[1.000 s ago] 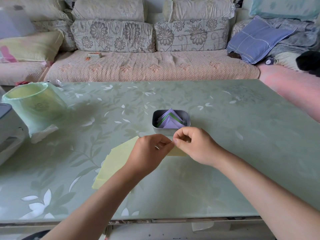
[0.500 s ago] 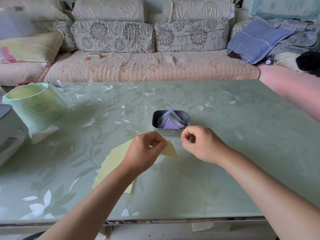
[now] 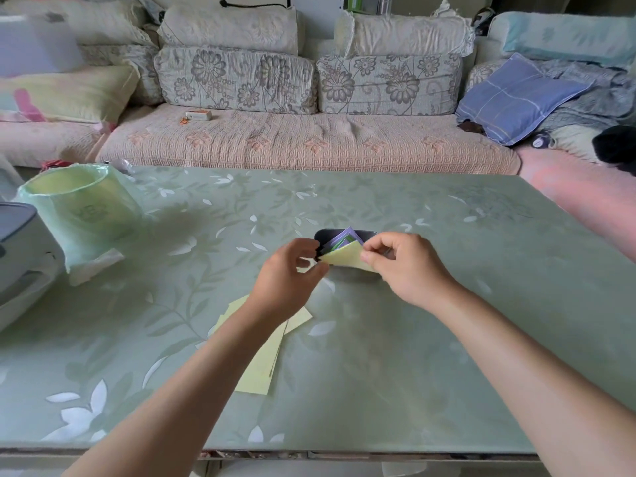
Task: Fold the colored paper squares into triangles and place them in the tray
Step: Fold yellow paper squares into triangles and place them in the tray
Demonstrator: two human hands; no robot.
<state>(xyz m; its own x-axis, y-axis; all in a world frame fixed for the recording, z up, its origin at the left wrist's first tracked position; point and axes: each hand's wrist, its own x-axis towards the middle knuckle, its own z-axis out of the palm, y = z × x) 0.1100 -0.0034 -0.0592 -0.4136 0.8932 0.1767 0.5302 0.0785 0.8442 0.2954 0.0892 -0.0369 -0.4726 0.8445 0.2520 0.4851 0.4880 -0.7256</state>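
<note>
A folded yellow paper triangle [image 3: 346, 258] hangs just above the front rim of the small dark tray [image 3: 321, 235]. My left hand [image 3: 287, 280] pinches its left tip and my right hand [image 3: 407, 266] pinches its right side. Purple and green folded papers [image 3: 344, 237] stand inside the tray, partly hidden behind the yellow piece. A stack of flat yellow paper squares [image 3: 261, 359] lies on the table under my left forearm.
A green-lined bin [image 3: 82, 208] and a grey appliance [image 3: 20, 246] stand at the table's left. The green floral table [image 3: 447, 304] stretches to the right of the tray; its front edge is near me. A sofa with cushions [image 3: 309, 142] runs behind the table.
Both hands have lifted the yellow triangle from the table up and forward to the tray's front rim. The right hand, apart from the paper half a second ago, now pinches it again.
</note>
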